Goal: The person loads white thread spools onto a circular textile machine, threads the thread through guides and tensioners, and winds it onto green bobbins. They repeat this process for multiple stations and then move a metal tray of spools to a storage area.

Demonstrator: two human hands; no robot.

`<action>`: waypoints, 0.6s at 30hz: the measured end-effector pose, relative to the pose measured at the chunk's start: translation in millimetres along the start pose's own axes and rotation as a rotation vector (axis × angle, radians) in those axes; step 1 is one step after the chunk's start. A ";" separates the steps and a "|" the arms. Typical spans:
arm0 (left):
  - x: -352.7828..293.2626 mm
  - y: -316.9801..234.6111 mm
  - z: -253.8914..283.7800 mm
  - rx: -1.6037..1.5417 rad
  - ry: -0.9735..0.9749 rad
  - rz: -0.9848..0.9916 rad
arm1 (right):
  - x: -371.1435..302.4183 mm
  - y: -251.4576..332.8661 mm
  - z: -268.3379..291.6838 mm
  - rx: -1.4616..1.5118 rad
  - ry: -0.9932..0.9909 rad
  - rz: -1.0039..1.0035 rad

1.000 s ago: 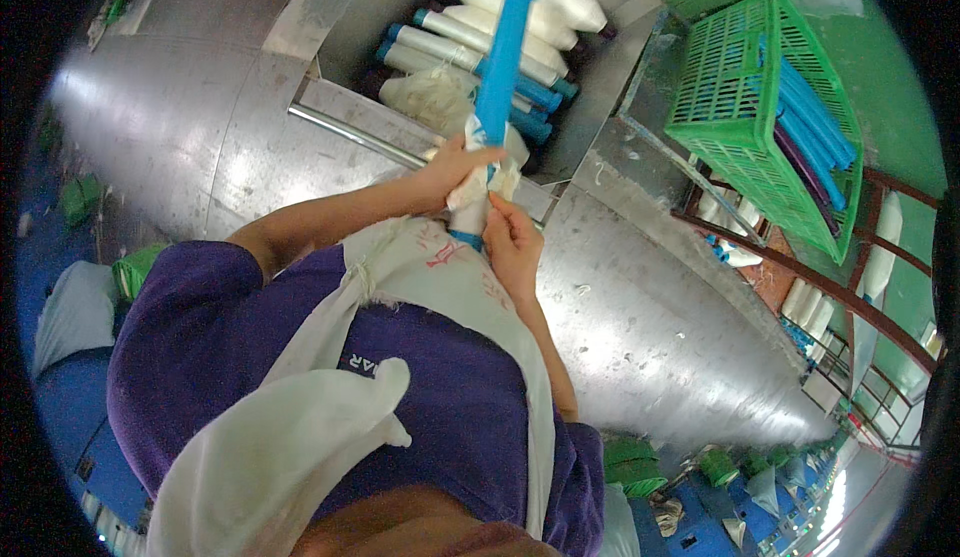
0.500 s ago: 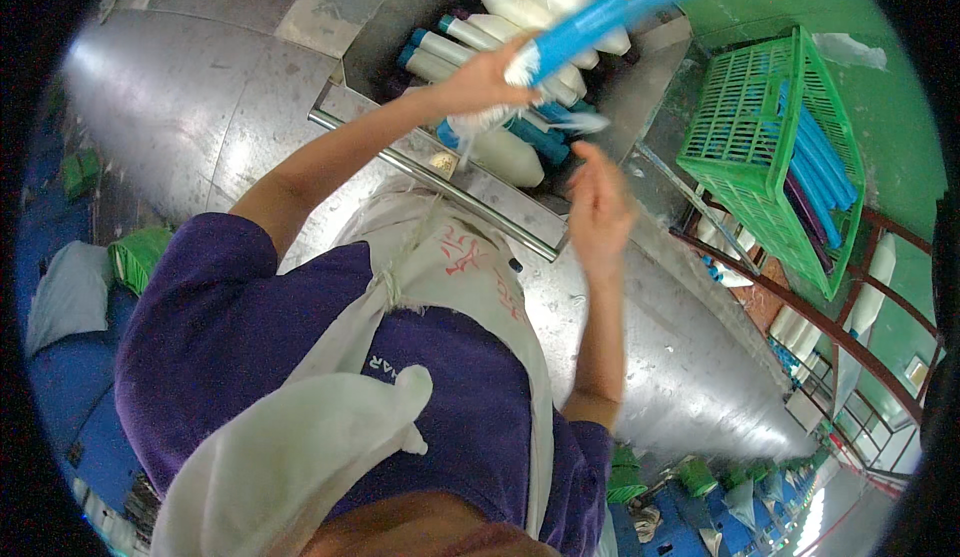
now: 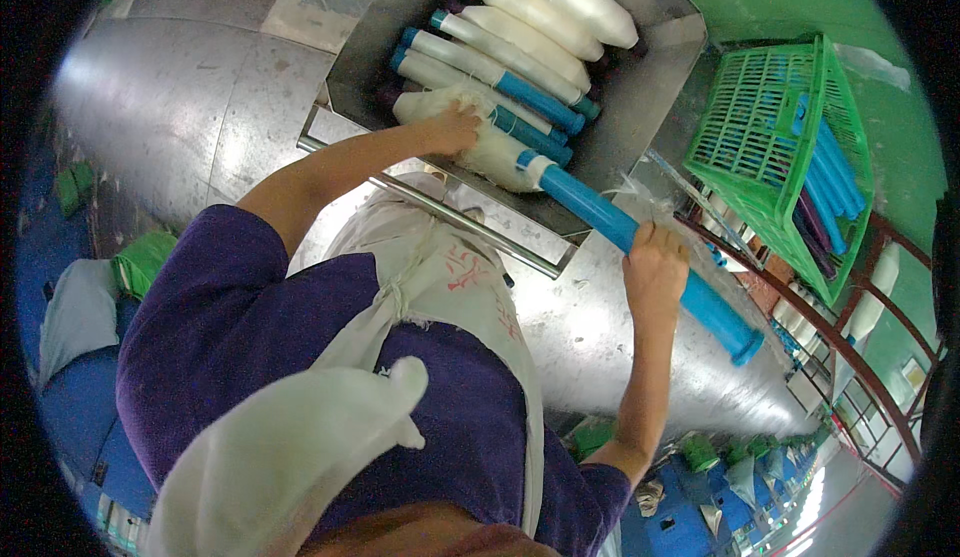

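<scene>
While the right hand (image 3: 655,262) grips a long blue tube (image 3: 650,257) at its middle, the left hand (image 3: 452,129) presses on a white-wound bobbin (image 3: 480,137) in the steel hopper (image 3: 650,87); sliding it in parallel with its neighbours looks wisest.

Textile mill — yarn bobbins (image 3: 520,42), steel hopper (image 3: 640,87)

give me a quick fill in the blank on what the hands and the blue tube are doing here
1. The right hand grips a long ____ tube.
2. The left hand rests on a white yarn bobbin inside the ____ hopper.
3. The basket to the right, holding more tubes, is ____ in colour.

Missing words: blue; metal; green
</scene>
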State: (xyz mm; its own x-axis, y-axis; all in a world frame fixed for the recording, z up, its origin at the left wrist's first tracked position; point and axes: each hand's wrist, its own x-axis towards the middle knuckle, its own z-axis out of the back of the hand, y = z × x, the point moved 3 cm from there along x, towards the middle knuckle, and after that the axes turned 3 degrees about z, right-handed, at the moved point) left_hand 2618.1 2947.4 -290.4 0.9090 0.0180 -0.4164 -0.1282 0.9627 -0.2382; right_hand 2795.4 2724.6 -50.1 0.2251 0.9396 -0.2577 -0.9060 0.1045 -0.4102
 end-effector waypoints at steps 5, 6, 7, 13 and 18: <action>1.0 2.9 22.0 -1.634 -0.078 0.309 | -21.4 19.3 -18.9 0.225 0.057 -0.305; 3.7 -6.5 37.8 -1.932 -0.167 0.310 | -18.6 31.2 -20.8 0.274 0.032 -0.354; 9.5 -17.4 53.8 -2.217 -0.240 0.358 | -12.7 44.6 -22.2 0.339 -0.004 -0.369; 26.9 -19.2 138.8 -2.461 -0.628 0.388 | 3.8 119.8 -25.6 2.867 0.627 -0.287; 24.4 -11.9 145.4 -2.446 -0.628 0.316 | 11.4 95.8 -36.0 1.562 0.186 -0.450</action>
State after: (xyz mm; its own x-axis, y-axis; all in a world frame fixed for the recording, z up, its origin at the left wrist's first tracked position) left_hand 2699.4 2975.6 -170.1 0.6861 0.4784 -0.5480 0.1856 -0.8435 -0.5040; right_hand 2724.1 2733.6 -123.8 0.4884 0.7063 -0.5125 -0.1951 0.6608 0.7248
